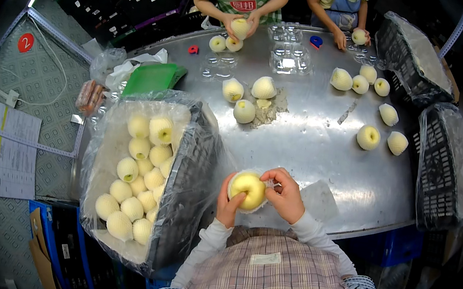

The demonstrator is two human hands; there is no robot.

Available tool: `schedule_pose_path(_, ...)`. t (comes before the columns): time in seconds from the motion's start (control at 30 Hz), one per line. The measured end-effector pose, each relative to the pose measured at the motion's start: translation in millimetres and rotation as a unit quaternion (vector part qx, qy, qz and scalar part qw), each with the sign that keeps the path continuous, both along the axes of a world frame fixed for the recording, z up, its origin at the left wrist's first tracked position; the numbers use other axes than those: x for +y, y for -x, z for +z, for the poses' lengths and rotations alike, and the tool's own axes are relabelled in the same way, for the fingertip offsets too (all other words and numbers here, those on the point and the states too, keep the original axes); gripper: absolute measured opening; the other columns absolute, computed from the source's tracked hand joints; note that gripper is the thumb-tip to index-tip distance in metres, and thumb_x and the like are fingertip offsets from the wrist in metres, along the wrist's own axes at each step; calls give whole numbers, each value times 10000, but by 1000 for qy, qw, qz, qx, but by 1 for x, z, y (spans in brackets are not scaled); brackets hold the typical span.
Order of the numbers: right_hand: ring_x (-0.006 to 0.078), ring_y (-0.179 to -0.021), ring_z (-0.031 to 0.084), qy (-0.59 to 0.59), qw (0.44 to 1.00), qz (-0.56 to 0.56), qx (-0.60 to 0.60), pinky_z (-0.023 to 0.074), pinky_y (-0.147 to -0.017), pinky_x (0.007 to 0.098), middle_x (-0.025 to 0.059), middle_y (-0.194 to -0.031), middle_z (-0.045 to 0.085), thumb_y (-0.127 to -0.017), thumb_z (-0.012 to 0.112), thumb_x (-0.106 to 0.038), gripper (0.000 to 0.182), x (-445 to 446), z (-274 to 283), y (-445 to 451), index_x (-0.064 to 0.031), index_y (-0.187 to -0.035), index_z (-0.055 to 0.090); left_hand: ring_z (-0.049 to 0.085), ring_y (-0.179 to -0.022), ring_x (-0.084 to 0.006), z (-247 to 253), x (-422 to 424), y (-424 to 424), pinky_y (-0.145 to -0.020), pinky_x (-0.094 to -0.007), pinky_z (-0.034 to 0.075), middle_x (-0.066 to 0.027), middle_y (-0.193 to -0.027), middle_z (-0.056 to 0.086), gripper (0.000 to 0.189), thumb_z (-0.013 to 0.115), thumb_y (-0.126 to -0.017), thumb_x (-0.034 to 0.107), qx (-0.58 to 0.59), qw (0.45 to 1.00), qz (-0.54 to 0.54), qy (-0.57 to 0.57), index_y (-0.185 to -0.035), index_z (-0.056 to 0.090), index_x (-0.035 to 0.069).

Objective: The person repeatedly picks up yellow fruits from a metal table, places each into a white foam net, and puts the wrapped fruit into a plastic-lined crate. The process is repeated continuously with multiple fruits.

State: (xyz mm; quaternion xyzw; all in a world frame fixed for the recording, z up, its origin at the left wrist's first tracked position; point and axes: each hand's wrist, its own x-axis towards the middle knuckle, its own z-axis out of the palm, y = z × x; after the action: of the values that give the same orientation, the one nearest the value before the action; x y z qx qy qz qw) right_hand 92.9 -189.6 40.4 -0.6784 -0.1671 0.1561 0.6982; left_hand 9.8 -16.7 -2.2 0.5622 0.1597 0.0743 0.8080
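A pale yellow fruit [248, 189], which looks like an apple, sits in my left hand [229, 201], its hollow facing up and my thumb across it. A white foam net sleeve [269, 183] lies around its sides, leaving the top bare. With bent fingertips my right hand [286, 195] pinches the sleeve's edge at the fruit's upper right. Left of my hands stands a plastic-lined black crate [192, 174] holding many netted fruits [132, 208]. Three more netted fruits [244, 111] are on the steel table [301, 149] ahead, beside a wet patch of scraps.
Across the table, one person's hands [241, 27] hold a netted fruit; another person's hand [339, 39] is near clear clamshell trays [289, 55]. Several netted fruits [368, 137] lie at right, beside lined crates [447, 168]. A green plastic basket [150, 79] stands behind my crate.
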Motion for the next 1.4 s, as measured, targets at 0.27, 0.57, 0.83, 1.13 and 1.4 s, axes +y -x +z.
schedule_pose_path(0.27, 104, -977, 529, 32, 999, 35, 23, 508, -776, 226, 32, -1126, 560, -810, 682, -7, 341, 6, -8, 4, -23, -1143, 608, 549, -1213, -229, -29, 0, -4, -1031, -349, 447, -138, -1350, 546, 634, 660, -871, 132, 40, 992, 20, -120, -1443, 422, -5)
schedule_pose_path(0.57, 398, -1304, 444, 247, 923, 155, -250, 432, -1065, 455, 223, -1429, 408, -602, 911, -257, 1120, 32, -39, -16, -87, -1531, 308, 555, -1230, -237, -94, 5, -15, -964, -384, 518, -127, -1390, 516, 719, 656, -903, 121, 156, 987, 50, -4, -1532, 308, 85)
schedule_pose_path(0.83, 393, -1206, 530, 76, 992, 89, 47, 451, -1043, 430, 239, -1325, 509, -564, 909, -244, 1193, 70, -116, -59, -20, -1534, 251, 568, -963, -188, -92, 31, -30, -889, -348, 500, -46, -1135, 563, 602, 599, -935, 386, 192, 944, 100, 249, -1470, 420, 174)
schedule_pose_path(1.13, 406, -1225, 490, 282, 932, -3, -227, 432, -1053, 446, 229, -1325, 478, -574, 868, -241, 1144, 149, -130, -184, -135, -1544, 272, 601, -977, -102, 89, 61, 49, -908, -276, 495, -37, -1148, 618, 448, 667, -939, 104, 4, 983, -184, -19, -1367, 545, 57)
schedule_pose_path(1.4, 424, -1254, 463, 312, 910, -2, -273, 426, -1072, 448, 231, -1394, 391, -581, 931, -227, 1197, 201, -146, -195, -173, -1560, 245, 605, -899, -105, 180, 185, 117, -811, -261, 504, -47, -1042, 662, 280, 608, -948, 97, 160, 914, 79, -365, -1220, 650, 44)
